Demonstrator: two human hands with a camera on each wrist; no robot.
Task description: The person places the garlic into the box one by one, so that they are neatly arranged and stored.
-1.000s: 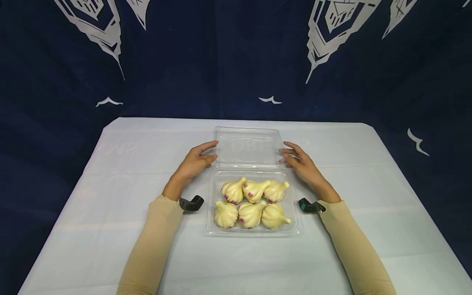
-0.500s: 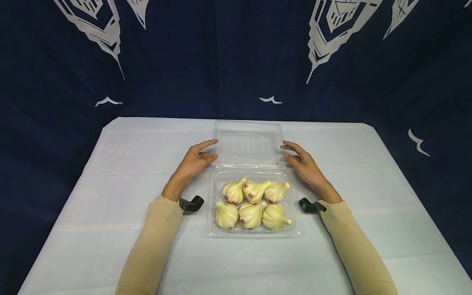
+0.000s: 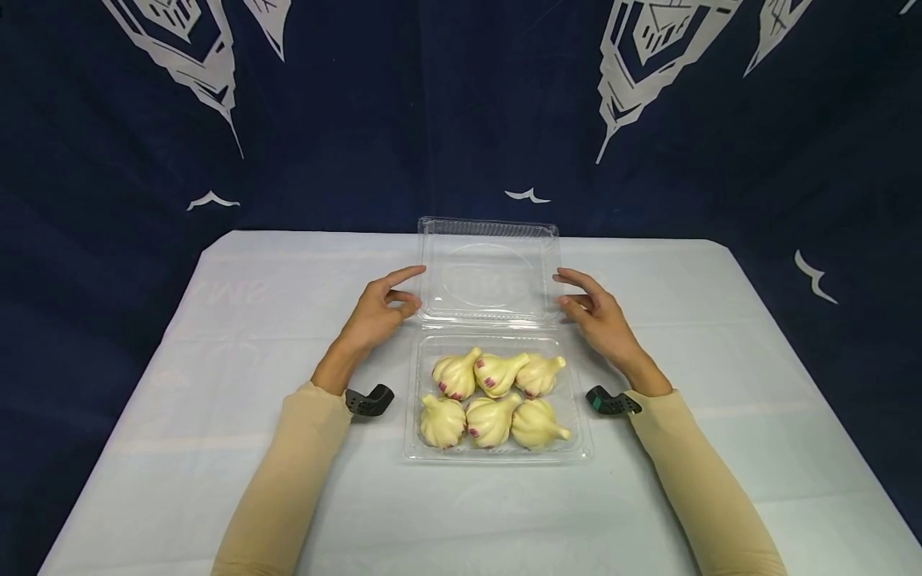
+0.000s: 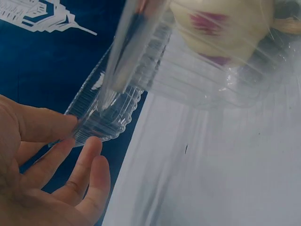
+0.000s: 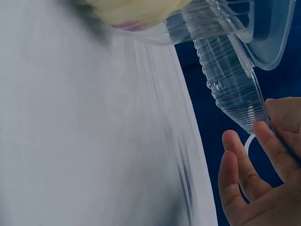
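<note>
Left hand point(image 3: 374, 314) and right hand point(image 3: 599, 318) are pinching the clear lid point(image 3: 490, 272) by its side edges, above the garlic bulbs point(image 3: 497, 398) near the table's point(image 3: 216, 360) centre.

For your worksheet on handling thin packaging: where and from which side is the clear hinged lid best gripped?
Probably its two side rims. The lid stands tilted up on the tray's far hinge; left hand and right hand come from either side, pinching the ridged edges.

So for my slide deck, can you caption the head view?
Both hands, left hand and right hand, pinch the clear lid, tilted up behind six garlic bulbs.
</note>
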